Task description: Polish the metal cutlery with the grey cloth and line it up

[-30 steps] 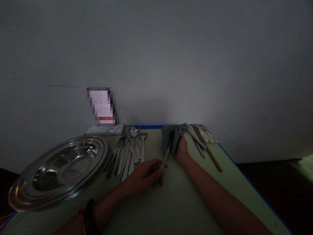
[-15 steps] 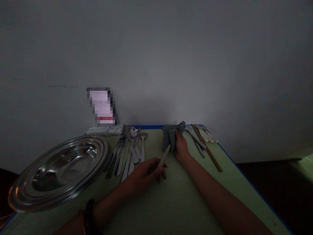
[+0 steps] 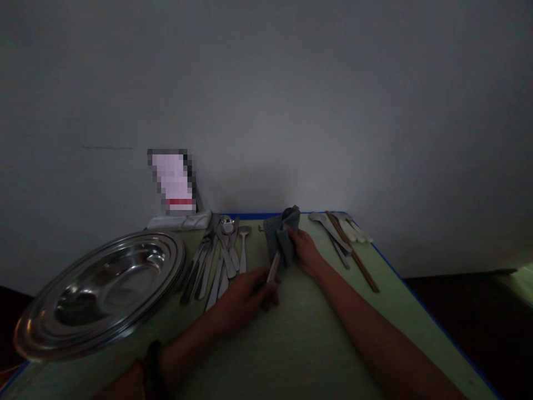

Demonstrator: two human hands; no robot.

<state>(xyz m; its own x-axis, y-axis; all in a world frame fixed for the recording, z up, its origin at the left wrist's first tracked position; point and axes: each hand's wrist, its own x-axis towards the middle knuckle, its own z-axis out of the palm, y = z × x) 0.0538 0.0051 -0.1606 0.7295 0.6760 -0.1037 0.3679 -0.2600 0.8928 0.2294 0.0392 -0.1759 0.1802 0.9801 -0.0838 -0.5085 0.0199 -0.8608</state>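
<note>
My left hand (image 3: 254,291) is closed around the flat, pale handle of a piece of cutlery (image 3: 273,268), holding it tilted up and away from me. A grey-blue cloth (image 3: 287,243) wraps the cutlery's upper part, hiding its kind. A dark rounded edge peeps out at the top of the cloth, perhaps the cutlery's head. My right hand (image 3: 305,251) grips the cloth from the right side, its fingers partly hidden in the folds. To the left lie several metal knives, forks and spoons (image 3: 227,253). On the right are metal spoons (image 3: 333,236) beside wooden chopsticks (image 3: 361,265).
Large oval steel dishes (image 3: 120,328) are stacked at the left of the green table (image 3: 300,344). A blurred-out phone (image 3: 175,180) leans on the wall, behind a folded white cloth (image 3: 179,221). White-handled cutlery (image 3: 353,230) lies near the far right corner.
The cloth and my right hand have shifted left and slightly down along the cutlery. The handle stands steeper in my left hand. A dark rounded edge now shows at the cloth's top.
</note>
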